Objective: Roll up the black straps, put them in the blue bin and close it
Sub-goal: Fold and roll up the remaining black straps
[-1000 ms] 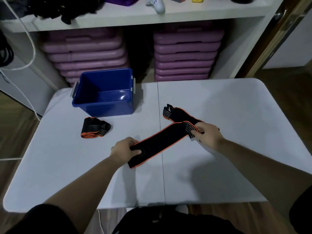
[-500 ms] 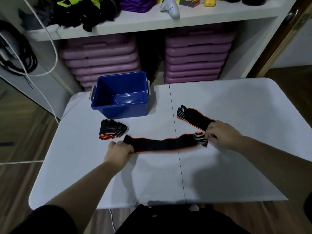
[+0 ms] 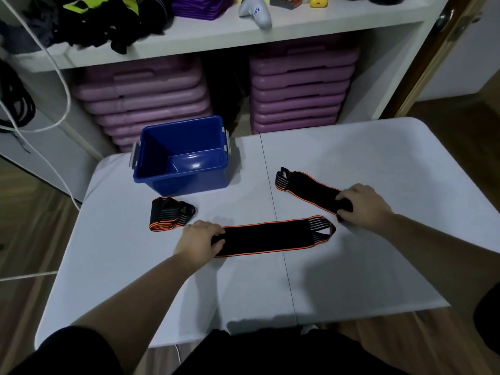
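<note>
A black strap with orange edges (image 3: pixel 270 238) lies flat across the middle of the white table (image 3: pixel 351 280). My left hand (image 3: pixel 201 238) grips its left end. A second flat black strap (image 3: pixel 308 192) lies diagonally at the right, and my right hand (image 3: pixel 361 203) holds its near end. A rolled black strap (image 3: pixel 170 216) rests in front of the blue bin (image 3: pixel 184 182). The bin stands open at the table's back left with nothing inside. No lid is in view.
Behind the table stand two stacks of purple cases (image 3: pixel 300 90) under a white shelf (image 3: pixel 243 33) that carries dark clutter and a white controller. White cables (image 3: pixel 58 77) hang at the left. Wooden floor lies on both sides.
The near strap has been laid flat on the table. My right hand has let go of its striped end and moved onto the second strap. The view has shifted.
</note>
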